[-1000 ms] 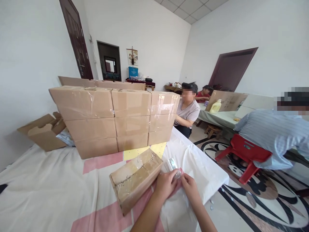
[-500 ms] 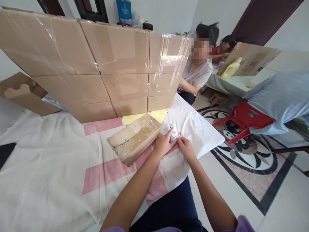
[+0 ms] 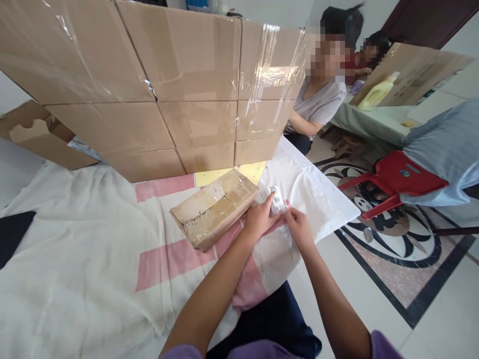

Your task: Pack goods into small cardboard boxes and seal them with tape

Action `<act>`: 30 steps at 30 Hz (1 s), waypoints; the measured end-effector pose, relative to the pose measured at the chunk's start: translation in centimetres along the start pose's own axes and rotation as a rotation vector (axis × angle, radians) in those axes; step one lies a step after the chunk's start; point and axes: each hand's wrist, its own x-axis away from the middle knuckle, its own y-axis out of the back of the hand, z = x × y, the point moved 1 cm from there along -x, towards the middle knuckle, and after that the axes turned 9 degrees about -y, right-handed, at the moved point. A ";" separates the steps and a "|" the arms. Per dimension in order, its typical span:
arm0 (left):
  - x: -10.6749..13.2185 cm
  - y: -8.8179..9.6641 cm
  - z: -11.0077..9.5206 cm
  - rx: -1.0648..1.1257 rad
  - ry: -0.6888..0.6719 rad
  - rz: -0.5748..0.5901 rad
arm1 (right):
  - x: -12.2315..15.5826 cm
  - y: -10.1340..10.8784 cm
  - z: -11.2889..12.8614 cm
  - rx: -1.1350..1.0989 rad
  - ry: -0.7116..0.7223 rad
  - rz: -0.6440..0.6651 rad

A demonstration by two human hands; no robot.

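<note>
A small white box-like item (image 3: 277, 203) with greenish marks rests on the cloth near the table's right end; its exact kind is too small to make out. My left hand (image 3: 260, 218) grips it from the left, thumb along its top. At its near right end, the closed fingers of my right hand (image 3: 299, 227) pinch its edge or something thin there, partly hidden by the fingers. Left of my left hand lies a taped brown cardboard box (image 3: 215, 209), apart from the white item.
A wall of taped cartons (image 3: 198, 75) stands along the table's back. A person (image 3: 318, 104) sits beyond its right end. White and pink cloth (image 3: 93, 239) covers the table. To the right are a red stool (image 3: 406, 174) and another table with a yellow bottle (image 3: 377, 92).
The view has tilted down and shifted left, so things sit differently in the picture. My hands stay at the white item, with only slight finger movement.
</note>
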 end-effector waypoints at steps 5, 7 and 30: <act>0.0 0.0 0.0 -0.011 -0.008 -0.008 | 0.6 -0.8 -1.7 0.022 -0.020 0.040; 0.0 0.0 0.0 -0.007 0.000 0.001 | 0.4 -0.6 -1.8 0.013 -0.027 0.051; -0.3 0.2 -0.1 0.021 0.037 0.016 | 0.9 -1.1 -2.3 0.074 0.070 0.021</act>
